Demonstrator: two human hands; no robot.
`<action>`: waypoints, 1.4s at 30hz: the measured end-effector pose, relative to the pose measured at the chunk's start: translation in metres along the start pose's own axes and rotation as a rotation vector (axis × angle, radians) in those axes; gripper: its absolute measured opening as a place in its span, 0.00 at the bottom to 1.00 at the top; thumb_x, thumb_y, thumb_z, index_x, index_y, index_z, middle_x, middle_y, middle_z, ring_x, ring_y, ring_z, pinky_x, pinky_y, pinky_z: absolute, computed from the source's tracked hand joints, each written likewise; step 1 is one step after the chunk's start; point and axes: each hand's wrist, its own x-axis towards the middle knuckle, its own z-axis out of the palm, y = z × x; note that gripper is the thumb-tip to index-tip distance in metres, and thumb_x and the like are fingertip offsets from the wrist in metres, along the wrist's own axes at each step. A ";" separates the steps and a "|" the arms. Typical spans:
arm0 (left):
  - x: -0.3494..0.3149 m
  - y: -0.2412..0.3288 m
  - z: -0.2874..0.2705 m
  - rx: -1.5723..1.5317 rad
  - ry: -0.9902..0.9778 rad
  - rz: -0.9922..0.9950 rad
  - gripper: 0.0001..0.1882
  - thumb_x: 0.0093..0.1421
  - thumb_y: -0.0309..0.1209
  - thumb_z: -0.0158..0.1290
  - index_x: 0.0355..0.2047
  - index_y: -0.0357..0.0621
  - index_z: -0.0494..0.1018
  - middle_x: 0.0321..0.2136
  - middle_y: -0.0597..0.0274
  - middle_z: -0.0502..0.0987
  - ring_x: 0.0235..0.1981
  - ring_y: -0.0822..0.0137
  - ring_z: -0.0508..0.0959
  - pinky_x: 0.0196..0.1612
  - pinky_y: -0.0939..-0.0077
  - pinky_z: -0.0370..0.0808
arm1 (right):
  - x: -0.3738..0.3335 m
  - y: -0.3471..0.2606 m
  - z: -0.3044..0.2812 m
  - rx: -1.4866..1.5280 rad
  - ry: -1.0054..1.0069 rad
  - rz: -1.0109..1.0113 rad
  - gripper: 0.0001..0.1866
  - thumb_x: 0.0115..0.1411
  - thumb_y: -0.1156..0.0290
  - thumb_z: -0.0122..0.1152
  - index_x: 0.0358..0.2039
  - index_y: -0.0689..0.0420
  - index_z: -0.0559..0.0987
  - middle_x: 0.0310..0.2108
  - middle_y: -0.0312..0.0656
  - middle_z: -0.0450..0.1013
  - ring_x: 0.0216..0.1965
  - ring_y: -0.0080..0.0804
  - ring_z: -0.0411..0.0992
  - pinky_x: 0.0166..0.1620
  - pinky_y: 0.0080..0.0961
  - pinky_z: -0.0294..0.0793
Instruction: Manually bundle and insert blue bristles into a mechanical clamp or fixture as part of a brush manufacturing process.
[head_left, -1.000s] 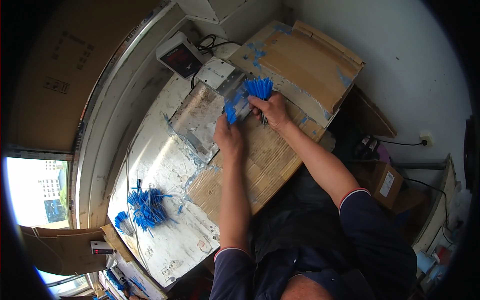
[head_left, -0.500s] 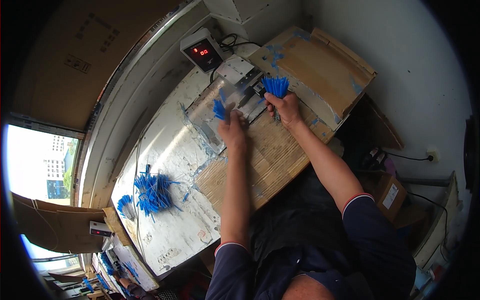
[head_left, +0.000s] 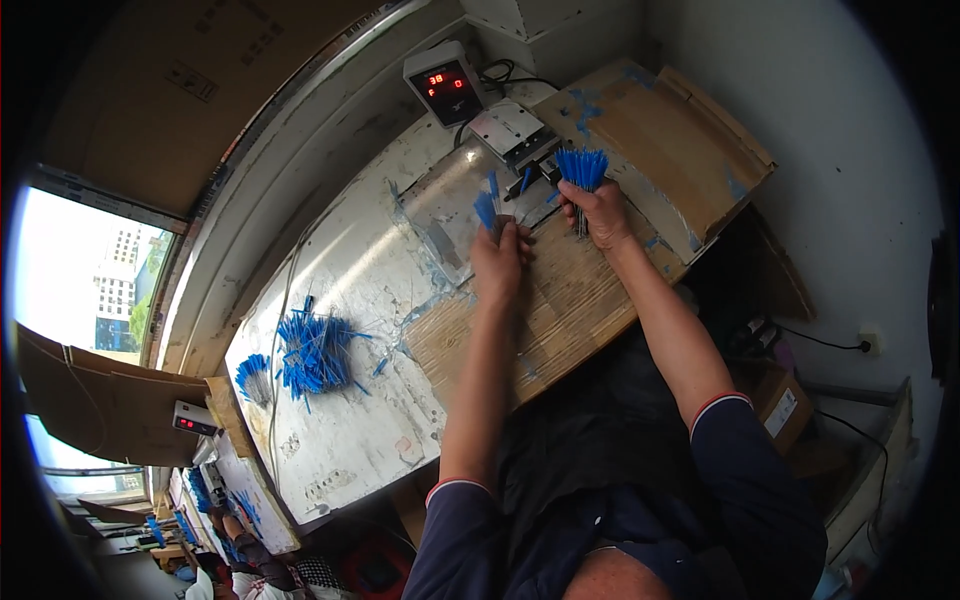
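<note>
My right hand (head_left: 600, 214) is closed around a thick bundle of blue-tipped wires (head_left: 581, 168), tips up and thin bare ends below the fist. To its left, my left hand (head_left: 503, 255) grips a smaller bunch of blue-tipped wires (head_left: 486, 210); one tip stands higher than the others. Both hands are above the front of a small bench machine (head_left: 508, 132) with a dark clamp-like part (head_left: 535, 170). A single blue piece (head_left: 526, 180) shows at that part, close to the right-hand bundle. Fingers hide the lower part of the left bunch.
A loose heap of blue-tipped wires (head_left: 316, 352) lies on the worn white table (head_left: 350, 450), with a smaller bunch (head_left: 253, 378) beside it. A display box (head_left: 443, 85) with red digits stands behind the machine. Cardboard (head_left: 665, 150) lies at right. Other people (head_left: 255, 570) work at lower left.
The whole view has shifted, so the table and machine sit farther right. Both hands keep their bundles, and the left one is less blurred. The red digits on the display differ.
</note>
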 end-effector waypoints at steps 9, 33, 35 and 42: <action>-0.003 0.001 -0.002 0.233 -0.060 0.087 0.06 0.67 0.27 0.53 0.39 0.36 0.76 0.24 0.63 0.81 0.21 0.74 0.75 0.28 0.76 0.72 | -0.001 0.000 0.002 0.023 -0.010 0.002 0.12 0.56 0.64 0.72 0.32 0.58 0.81 0.24 0.37 0.76 0.21 0.21 0.73 0.22 0.20 0.73; -0.020 -0.004 0.011 0.494 0.121 0.274 0.11 0.65 0.31 0.54 0.44 0.39 0.75 0.30 0.45 0.82 0.35 0.47 0.83 0.41 0.59 0.76 | 0.001 0.002 0.008 -0.080 0.091 -0.051 0.12 0.59 0.65 0.67 0.24 0.59 0.80 0.19 0.35 0.74 0.18 0.21 0.71 0.20 0.23 0.70; -0.019 -0.001 0.010 0.570 0.075 0.251 0.11 0.65 0.31 0.54 0.46 0.40 0.75 0.31 0.45 0.82 0.35 0.47 0.83 0.41 0.59 0.76 | 0.002 0.004 0.007 -0.103 0.096 -0.043 0.13 0.59 0.65 0.67 0.23 0.59 0.80 0.17 0.35 0.74 0.17 0.21 0.70 0.19 0.23 0.70; -0.019 0.001 0.008 0.581 -0.025 0.202 0.12 0.66 0.33 0.53 0.46 0.42 0.77 0.30 0.46 0.82 0.35 0.47 0.83 0.41 0.58 0.76 | -0.001 0.001 0.009 -0.044 0.084 -0.044 0.11 0.58 0.66 0.68 0.24 0.59 0.80 0.20 0.35 0.75 0.18 0.21 0.71 0.20 0.22 0.71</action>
